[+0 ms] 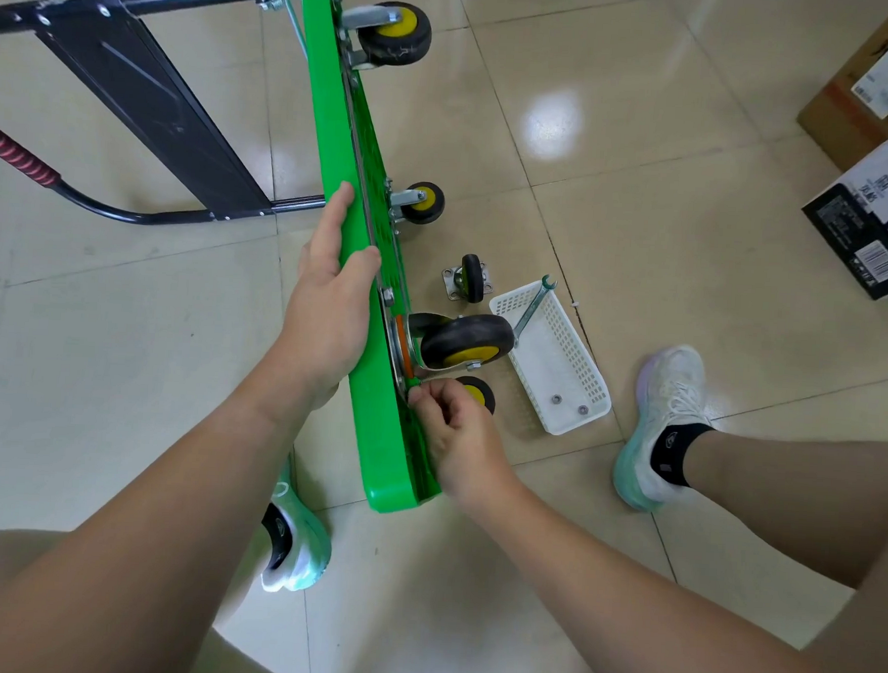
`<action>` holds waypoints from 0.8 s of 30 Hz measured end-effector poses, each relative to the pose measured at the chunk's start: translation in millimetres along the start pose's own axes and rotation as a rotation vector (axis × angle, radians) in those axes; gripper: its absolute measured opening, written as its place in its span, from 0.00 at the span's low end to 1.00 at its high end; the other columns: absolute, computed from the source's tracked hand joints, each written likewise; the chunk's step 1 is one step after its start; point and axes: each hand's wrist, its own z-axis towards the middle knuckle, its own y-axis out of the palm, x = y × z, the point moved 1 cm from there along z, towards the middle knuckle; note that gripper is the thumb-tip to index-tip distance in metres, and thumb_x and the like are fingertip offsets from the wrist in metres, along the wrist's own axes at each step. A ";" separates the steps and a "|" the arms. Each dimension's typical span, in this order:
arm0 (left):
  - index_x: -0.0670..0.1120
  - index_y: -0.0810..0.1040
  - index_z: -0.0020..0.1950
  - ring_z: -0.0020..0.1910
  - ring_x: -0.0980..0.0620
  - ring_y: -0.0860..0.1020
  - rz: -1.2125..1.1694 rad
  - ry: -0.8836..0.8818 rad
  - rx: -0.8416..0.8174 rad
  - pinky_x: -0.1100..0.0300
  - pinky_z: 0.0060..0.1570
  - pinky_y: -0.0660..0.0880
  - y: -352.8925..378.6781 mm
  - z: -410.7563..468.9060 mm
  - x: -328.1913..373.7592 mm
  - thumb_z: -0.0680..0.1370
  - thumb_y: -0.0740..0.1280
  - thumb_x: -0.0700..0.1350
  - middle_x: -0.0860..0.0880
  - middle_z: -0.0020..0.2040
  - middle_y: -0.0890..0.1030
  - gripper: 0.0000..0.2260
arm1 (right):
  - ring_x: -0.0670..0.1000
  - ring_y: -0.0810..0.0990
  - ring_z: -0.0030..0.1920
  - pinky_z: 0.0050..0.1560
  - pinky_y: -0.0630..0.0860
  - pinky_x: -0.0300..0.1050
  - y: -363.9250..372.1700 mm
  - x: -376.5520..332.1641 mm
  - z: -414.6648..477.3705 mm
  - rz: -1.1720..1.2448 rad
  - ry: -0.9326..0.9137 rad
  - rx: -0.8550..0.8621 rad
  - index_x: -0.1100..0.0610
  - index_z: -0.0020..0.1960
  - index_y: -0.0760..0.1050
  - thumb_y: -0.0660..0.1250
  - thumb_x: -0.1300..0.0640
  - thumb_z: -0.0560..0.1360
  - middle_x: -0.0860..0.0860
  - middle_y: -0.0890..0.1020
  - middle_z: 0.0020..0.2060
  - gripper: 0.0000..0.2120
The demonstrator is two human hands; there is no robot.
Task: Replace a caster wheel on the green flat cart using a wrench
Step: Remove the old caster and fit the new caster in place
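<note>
Old caster (470, 278) off; new caster (465, 342) seated on green cart (317, 72), clasped by left grip (330, 299); hidden fastener pinched by right grip (457, 434). Nuts (557, 399), wrench (533, 305) in basket (596, 390): tightening pending.

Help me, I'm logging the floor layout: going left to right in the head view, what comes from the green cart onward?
green cart → loose caster → white basket → right shoe → black-and-white box

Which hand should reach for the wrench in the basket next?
Right. The right hand pinches at the wheel plate, close to the wrench in the basket; the left hand grips the cart, holding it on edge.
</note>
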 end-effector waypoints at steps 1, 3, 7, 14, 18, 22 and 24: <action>0.69 0.60 0.80 0.70 0.57 0.72 0.004 -0.002 0.000 0.54 0.71 0.71 -0.1 -0.2 0.2 0.76 0.58 0.54 0.57 0.76 0.69 0.31 | 0.40 0.74 0.35 0.34 0.69 0.30 -1.2 1.5 -0.9 0.027 0.007 0.009 0.55 0.47 0.78 0.66 0.48 0.81 0.47 0.79 0.37 0.11; 0.70 0.60 0.79 0.71 0.56 0.72 0.003 -0.003 -0.002 0.52 0.72 0.70 -0.6 -0.6 0.1 0.76 0.58 0.54 0.57 0.76 0.69 0.31 | 0.39 0.77 0.38 0.38 0.71 0.30 -2.1 3.8 -3.0 0.123 0.026 0.019 0.53 0.48 0.80 0.68 0.50 0.80 0.47 0.82 0.40 0.07; 0.70 0.61 0.79 0.72 0.56 0.71 0.007 0.000 -0.003 0.50 0.74 0.69 -1.1 -0.5 0.1 0.76 0.58 0.54 0.58 0.77 0.69 0.31 | 0.40 0.81 0.42 0.45 0.77 0.33 0.3 4.3 -6.3 0.258 0.047 0.039 0.48 0.47 0.82 0.71 0.59 0.78 0.53 0.84 0.43 0.06; 0.69 0.61 0.79 0.72 0.56 0.72 -0.003 -0.002 -0.008 0.50 0.74 0.70 -1.4 1.1 -1.6 0.76 0.59 0.54 0.57 0.77 0.69 0.31 | 0.50 0.83 0.45 0.52 0.79 0.53 -2.3 10.2 -0.1 0.273 0.138 0.130 0.53 0.43 0.84 0.70 0.55 0.76 0.47 0.85 0.39 0.05; 0.69 0.61 0.79 0.73 0.56 0.71 0.002 -0.001 -0.005 0.50 0.75 0.68 -1.3 1.6 -2.6 0.75 0.59 0.54 0.58 0.77 0.69 0.31 | 0.50 0.83 0.47 0.55 0.79 0.52 -2.0 7.0 0.0 0.277 0.149 0.093 0.52 0.42 0.85 0.71 0.58 0.77 0.46 0.85 0.40 0.06; 0.70 0.61 0.79 0.73 0.56 0.71 -0.005 0.002 -0.012 0.49 0.74 0.69 -1.8 2.3 -3.6 0.75 0.59 0.55 0.58 0.77 0.69 0.31 | 0.47 0.83 0.46 0.54 0.79 0.50 -5.2 6.7 1.9 0.258 0.157 0.104 0.53 0.45 0.84 0.72 0.58 0.77 0.45 0.85 0.40 0.04; 0.69 0.60 0.79 0.73 0.55 0.71 -0.003 0.005 -0.013 0.49 0.74 0.69 -1.5 2.1 -3.4 0.75 0.59 0.55 0.58 0.78 0.68 0.31 | 0.49 0.84 0.49 0.57 0.80 0.53 -4.1 7.3 1.2 0.245 0.154 0.065 0.50 0.45 0.85 0.72 0.57 0.76 0.47 0.86 0.42 0.04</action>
